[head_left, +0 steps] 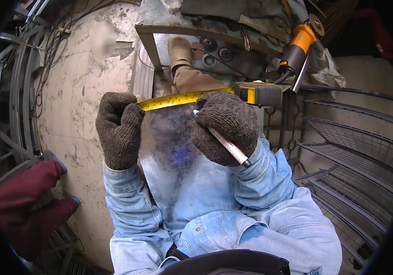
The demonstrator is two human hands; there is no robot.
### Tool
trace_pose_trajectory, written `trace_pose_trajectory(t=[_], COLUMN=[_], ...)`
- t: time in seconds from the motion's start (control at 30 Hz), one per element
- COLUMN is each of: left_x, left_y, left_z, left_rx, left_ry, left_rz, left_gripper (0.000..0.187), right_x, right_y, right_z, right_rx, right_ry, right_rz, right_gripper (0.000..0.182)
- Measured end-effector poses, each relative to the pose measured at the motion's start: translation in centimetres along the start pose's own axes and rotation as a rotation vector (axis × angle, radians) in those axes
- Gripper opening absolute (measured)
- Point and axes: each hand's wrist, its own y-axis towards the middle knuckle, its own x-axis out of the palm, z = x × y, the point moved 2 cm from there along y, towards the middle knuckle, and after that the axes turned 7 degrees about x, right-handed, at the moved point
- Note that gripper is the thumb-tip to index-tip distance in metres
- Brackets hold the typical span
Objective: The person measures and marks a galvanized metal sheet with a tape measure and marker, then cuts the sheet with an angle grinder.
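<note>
My left hand (120, 130), in a dark knitted glove, pinches the free end of a yellow tape measure blade (169, 100). The blade runs rightward to its black and yellow case (268, 94), just past my right hand (227, 126). That hand, gloved alike, is closed around a white marker (229, 147); its tip points at the blade and its dark end toward my sleeve. Whether the right fingers also grip the case is hidden. Under both hands lies a shiny, smudged metal sheet (157, 167).
An orange angle grinder (302, 40) rests at the upper right beside a metal-framed stand (147, 29). Several discs (208, 60) lie below it. Wire-mesh racks (352, 137) fill the right side. Metal profiles (20, 91) and another person's maroon-clothed legs (31, 197) are at left.
</note>
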Motion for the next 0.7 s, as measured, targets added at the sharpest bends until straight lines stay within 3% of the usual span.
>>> trace_pose_trajectory(t=[0.3,0.5,0.7], left_x=[0.3,0.3,0.4], left_y=[0.5,0.5,0.3], left_z=[-1.7,-2.4,-2.6], left_rx=[0.025,0.082,0.043], left_ry=[0.016,0.050,0.003], left_rz=[-0.037,-0.059,-0.058], left_gripper=[0.010,0.011,0.013], right_x=[-0.1,0.8,0.6], right_y=[0.2,-0.5,-1.0], right_z=[0.1,0.7,0.5], right_rx=[0.085,-0.030,-0.043], right_ry=[-0.023,-0.113,-0.187], right_rz=[0.012,0.141,0.073], right_gripper=[0.035,0.028,0.035])
